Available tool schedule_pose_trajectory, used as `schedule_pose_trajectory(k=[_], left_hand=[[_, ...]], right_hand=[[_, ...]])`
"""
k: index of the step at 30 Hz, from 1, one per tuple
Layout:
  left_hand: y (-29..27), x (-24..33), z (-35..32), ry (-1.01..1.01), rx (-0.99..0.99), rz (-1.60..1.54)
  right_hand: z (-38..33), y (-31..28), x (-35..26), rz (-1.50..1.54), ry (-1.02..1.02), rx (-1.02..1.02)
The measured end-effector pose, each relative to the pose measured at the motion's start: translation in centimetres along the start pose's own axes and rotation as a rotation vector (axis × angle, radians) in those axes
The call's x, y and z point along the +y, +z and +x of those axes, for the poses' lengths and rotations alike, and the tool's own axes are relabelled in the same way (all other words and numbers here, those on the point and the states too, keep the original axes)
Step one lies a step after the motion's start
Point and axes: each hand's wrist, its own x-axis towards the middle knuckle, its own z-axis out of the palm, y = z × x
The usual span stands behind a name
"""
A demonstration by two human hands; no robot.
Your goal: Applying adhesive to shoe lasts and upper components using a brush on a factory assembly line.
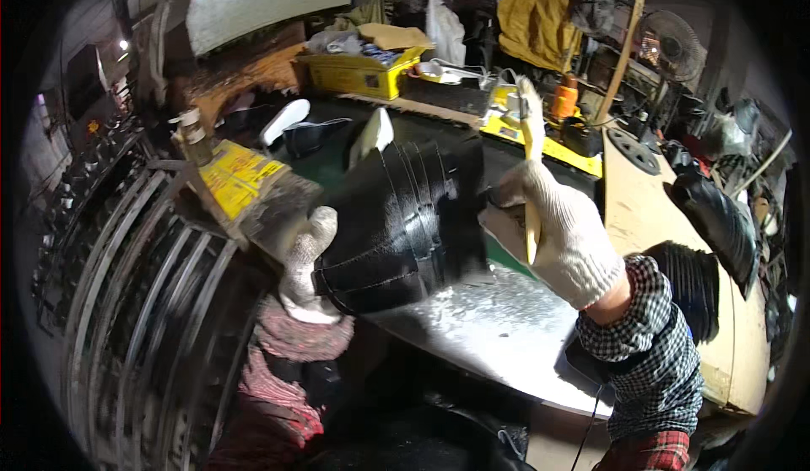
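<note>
A black leather boot (405,226) with pale stitching and a strap is held up in the middle, tilted and partly blurred. My left hand (310,252), in a white knitted glove, grips its lower left end. My right hand (565,226), gloved alike, is closed around a pale, slim brush-like tool (531,125) that stands upright. The fingertips of that hand reach the boot's right edge; whether they grip it, I cannot tell. Behind the boot, a shoe with a white sole (371,136) lies on the dark green bench top.
A metal-barred rack (139,294) stands at the left. Farther back are a yellow box (350,75) of wrapped goods, a white sole (285,122) and an orange bottle (564,100). Brightly lit worktop (498,332) lies below the boot. Black boot parts (717,226) rest on the right-hand board.
</note>
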Motion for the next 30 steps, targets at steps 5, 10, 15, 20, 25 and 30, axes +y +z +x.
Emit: schedule_pose_trajectory(k=[5,10,15,20,25,30], left_hand=[[-6.2,10.3,1.3,-0.449,-0.118,1.022],[-10.6,12.2,2.6,-0.925,0.115,2.212],[-12.8,13.7,2.4,-0.841,0.222,2.290],[-12.6,10.7,2.2,-0.931,0.170,2.354],[-12.2,9.6,-0.9,-0.664,0.390,2.416],[-10.2,10.5,-0.4,-0.081,0.578,2.502]], right_hand=[[-1.7,3.1,-1.5,0.119,0.014,0.018],[-8.5,5.6,-2.0,0.343,0.412,0.077],[-14.6,3.9,-1.7,0.570,0.832,0.245],[-17.0,3.2,-1.5,0.642,0.827,0.335],[-17.8,3.0,-1.1,0.620,0.725,0.244],[-19.0,1.8,-0.9,0.617,0.781,0.320]])
